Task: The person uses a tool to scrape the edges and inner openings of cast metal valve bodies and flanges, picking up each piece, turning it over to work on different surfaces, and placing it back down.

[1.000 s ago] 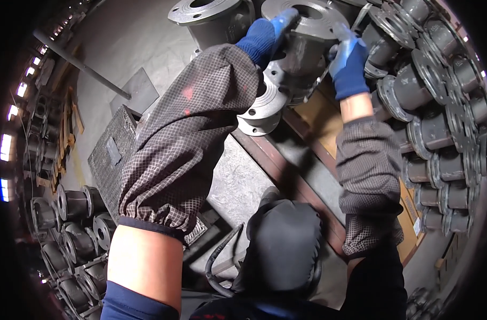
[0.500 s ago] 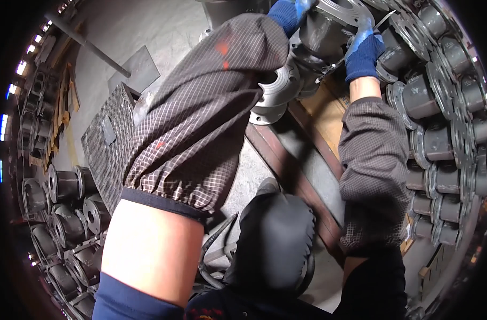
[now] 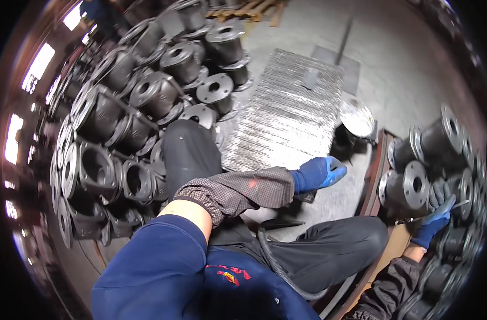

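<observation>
My left hand [image 3: 324,174], in a blue glove, is held above the grey floor beside a ribbed silvery mat [image 3: 286,114]. Its fingers curl loosely with a gap between them, and nothing shows in the hand. At the right, my gloved right hand [image 3: 438,212] is closed around a thin metal rod-like tool [image 3: 462,204] that sticks out past the fingers. That hand is close to a dark grey flanged pipe fitting [image 3: 407,185] with bolt holes. Part of the fitting behind the fingers is hidden.
Many grey flanged fittings [image 3: 155,96] are stacked at the left, close to my knee. More fittings [image 3: 443,136] stand at the right beside a reddish-brown steel rail [image 3: 374,181]. A round pale-topped object [image 3: 356,118] is past the mat. A ribbed hose [image 3: 273,261] runs by my legs.
My view has swung left, bringing the mat and the left stack into the middle. My left hand has come away from the flanged fitting; my right hand still holds the thin tool.
</observation>
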Tool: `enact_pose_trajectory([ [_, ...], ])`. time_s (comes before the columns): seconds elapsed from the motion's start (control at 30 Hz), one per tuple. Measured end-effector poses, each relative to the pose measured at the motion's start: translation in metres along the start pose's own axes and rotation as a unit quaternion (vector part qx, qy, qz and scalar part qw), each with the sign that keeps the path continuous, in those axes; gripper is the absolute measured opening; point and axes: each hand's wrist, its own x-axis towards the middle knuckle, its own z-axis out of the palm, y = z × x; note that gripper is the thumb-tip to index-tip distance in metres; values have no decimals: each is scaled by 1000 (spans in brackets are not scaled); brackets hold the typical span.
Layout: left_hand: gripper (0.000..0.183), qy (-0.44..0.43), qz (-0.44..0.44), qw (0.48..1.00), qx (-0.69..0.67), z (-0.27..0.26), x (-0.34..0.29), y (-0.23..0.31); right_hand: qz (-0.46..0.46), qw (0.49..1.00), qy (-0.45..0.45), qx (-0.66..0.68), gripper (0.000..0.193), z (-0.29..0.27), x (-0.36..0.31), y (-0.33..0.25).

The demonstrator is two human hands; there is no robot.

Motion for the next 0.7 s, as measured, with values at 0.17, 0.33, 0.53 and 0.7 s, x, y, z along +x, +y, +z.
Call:
enact_pose_trajectory([
  [0.17,45,120,137,978,-100,-27,-78,5,-11,951,-271,147,55,172,-128,-85],
  [0.33,35,52,-28,979,-197,-48,-110,25,126,845,-474,215,53,246,-163,-74],
  [0.53,40,41,-134,963,-230,-83,-132,-32,231,760,-588,154,51,300,-221,23],
  [0.7,41,209,-67,971,98,-96,-153,-34,301,795,-490,191,55,321,-188,78],
])
